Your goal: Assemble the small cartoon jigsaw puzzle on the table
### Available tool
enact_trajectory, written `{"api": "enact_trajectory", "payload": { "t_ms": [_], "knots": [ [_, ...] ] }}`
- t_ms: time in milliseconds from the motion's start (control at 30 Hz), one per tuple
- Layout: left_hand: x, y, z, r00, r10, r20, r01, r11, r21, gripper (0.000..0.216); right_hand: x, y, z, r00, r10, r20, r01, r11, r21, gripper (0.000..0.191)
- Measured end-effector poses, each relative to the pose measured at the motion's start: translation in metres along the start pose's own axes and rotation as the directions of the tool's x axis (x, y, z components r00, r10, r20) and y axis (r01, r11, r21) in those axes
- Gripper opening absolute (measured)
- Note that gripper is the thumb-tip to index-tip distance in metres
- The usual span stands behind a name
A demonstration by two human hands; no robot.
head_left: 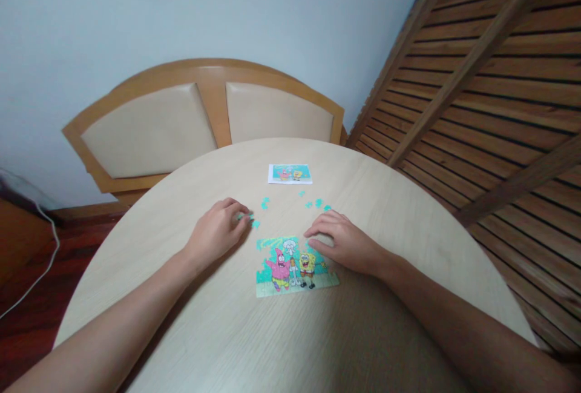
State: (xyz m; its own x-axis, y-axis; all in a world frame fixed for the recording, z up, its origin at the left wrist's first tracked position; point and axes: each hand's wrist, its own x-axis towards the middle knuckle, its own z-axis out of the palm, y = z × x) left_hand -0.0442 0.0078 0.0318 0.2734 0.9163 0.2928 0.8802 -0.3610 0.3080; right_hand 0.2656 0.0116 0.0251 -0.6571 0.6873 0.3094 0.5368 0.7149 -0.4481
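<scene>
A partly assembled cartoon jigsaw puzzle (295,266) lies on the round pale wooden table (290,332). My left hand (216,232) rests just left of it, fingers curled in a pinch on a small teal puzzle piece (245,216). My right hand (347,241) lies flat over the puzzle's upper right corner, fingers stretched out and pressing down. Several loose teal pieces (313,203) are scattered just beyond both hands. A small reference picture card (290,173) lies farther back on the table.
A wooden bench with two beige cushioned back panels (200,120) stands behind the table against a pale wall. A slatted wooden wall (499,90) runs along the right. A white cable (40,260) trails over the dark red floor at left.
</scene>
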Motion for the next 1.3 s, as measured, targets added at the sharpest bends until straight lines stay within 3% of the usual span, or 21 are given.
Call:
{"api": "enact_trajectory", "payload": {
  "t_ms": [200, 433, 567, 767, 1300],
  "knots": [
    [0.006, -0.022, 0.015, 1.000, 0.015, 0.017, -0.015, 1.000, 0.009, 0.024, -0.001, 0.001, 0.001, 1.000, 0.007, -0.019, -0.008, 1.000, -0.010, 0.010],
    [0.007, -0.027, 0.006, 0.997, -0.058, 0.048, 0.062, 0.993, -0.103, 0.027, -0.001, 0.002, 0.001, 1.000, -0.003, -0.021, 0.003, 1.000, -0.006, 0.011],
    [0.006, -0.031, 0.008, 0.998, -0.018, 0.055, 0.023, 0.996, -0.087, 0.031, -0.001, 0.002, 0.001, 1.000, -0.008, -0.028, 0.008, 1.000, -0.004, 0.011],
    [0.013, -0.041, 0.018, 0.999, 0.021, 0.041, -0.016, 0.993, -0.116, 0.019, -0.001, 0.002, 0.002, 1.000, -0.012, -0.015, 0.012, 1.000, -0.015, 0.011],
    [0.013, -0.035, 0.021, 0.998, 0.046, 0.030, -0.039, 0.978, -0.207, 0.016, -0.002, 0.001, 0.002, 1.000, 0.000, 0.008, 0.000, 1.000, -0.028, 0.011]
  ]
}}
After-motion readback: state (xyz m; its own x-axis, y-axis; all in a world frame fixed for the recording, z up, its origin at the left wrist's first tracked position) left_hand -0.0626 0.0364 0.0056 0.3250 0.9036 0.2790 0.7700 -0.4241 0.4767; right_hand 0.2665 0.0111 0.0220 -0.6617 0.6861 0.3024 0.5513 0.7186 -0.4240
